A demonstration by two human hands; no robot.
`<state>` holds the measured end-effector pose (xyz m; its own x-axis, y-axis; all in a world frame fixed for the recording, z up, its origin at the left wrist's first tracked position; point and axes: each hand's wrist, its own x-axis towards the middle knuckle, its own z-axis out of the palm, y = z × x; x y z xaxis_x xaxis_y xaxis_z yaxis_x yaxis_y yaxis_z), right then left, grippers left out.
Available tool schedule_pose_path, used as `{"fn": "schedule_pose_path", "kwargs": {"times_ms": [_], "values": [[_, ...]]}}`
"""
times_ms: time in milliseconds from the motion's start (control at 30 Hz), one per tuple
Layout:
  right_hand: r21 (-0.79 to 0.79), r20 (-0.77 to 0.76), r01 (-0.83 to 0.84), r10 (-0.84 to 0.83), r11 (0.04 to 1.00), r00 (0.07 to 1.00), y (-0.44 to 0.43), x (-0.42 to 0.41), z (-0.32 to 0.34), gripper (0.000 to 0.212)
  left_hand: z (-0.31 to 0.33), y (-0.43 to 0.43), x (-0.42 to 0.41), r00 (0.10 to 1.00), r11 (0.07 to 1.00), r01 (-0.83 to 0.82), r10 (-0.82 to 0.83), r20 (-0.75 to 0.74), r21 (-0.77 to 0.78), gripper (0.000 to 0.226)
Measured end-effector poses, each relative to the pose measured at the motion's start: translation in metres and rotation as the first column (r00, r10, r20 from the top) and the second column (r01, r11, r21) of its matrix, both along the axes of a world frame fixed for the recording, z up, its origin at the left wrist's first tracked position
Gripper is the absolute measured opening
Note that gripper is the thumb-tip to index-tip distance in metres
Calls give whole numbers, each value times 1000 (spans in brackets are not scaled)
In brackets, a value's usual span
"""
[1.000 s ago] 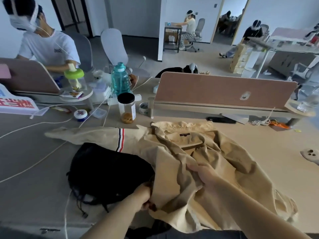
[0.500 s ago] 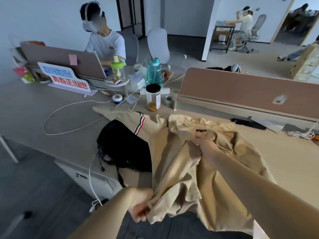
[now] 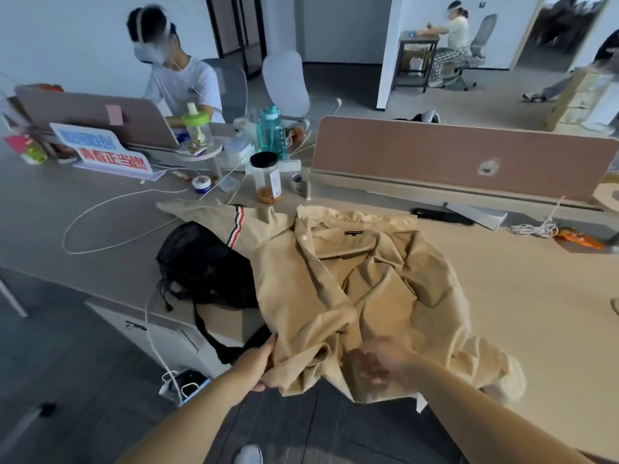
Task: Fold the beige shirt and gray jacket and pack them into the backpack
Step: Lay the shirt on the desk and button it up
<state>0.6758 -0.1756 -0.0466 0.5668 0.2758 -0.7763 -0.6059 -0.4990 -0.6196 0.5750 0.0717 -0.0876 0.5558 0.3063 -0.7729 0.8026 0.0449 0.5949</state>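
Observation:
The beige shirt (image 3: 351,283) lies rumpled and open on the wooden desk (image 3: 536,296), collar away from me, one striped sleeve stretched to the left. The black backpack (image 3: 204,266) sits to its left, partly under the shirt, with a strap hanging over the desk edge. My left hand (image 3: 264,363) pinches the shirt's lower left hem at the desk's front edge. My right hand (image 3: 378,361) is blurred over the lower hem; I cannot tell whether it grips the cloth. No gray jacket is in view.
A clear jar (image 3: 266,177), a teal bottle (image 3: 271,130), a small tin (image 3: 201,184) and white cables (image 3: 110,209) lie behind the shirt. A brown divider panel (image 3: 452,155) runs along the back. A person sits across the desk at the left.
My right hand has come from near the collar down to the lower hem. My left hand has kept its hold on the hem. The view has swung closer.

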Motion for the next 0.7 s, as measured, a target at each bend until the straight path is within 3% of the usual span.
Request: {"fn": "schedule_pose_path", "kwargs": {"times_ms": [100, 233, 333, 400, 467, 533, 600, 700], "values": [[90, -66, 45, -39, 995, 997, 7, -11, -8, 20, 24, -15, 0, 974, 980, 63, -19, 224, -191, 44], [304, -125, 88, -52, 949, 991, 32, -25, -6, 32, 48, -33, -10, 890, 957, 208, -99, 445, -203, 51], [357, -159, 199, -151, 912, 976, 51, -26, 6, 43, 54, -38, -13, 844, 966, 254, -249, 476, 54, 26], [371, -232, 267, -190, 889, 954, 62, -23, 17, 47, 60, -37, -12, 819, 923, 253, -364, 443, 292, 14], [312, -226, 279, -214, 908, 950, 73, -21, 26, 35, 66, -32, -11, 786, 768, 240, -513, 346, 594, 16], [241, -113, 257, -236, 936, 965, 80, -18, 34, 17, 69, -27, -13, 770, 571, 169, -585, 254, 804, 21], [259, -11, 277, -284, 925, 959, 84, -14, 48, 8, 78, -26, -18, 775, 508, 104, -580, 250, 855, 21], [477, 110, 150, -228, 866, 967, 84, -11, 70, 6, 86, -25, -24, 835, 569, -3, -451, 315, 822, 14]]}}
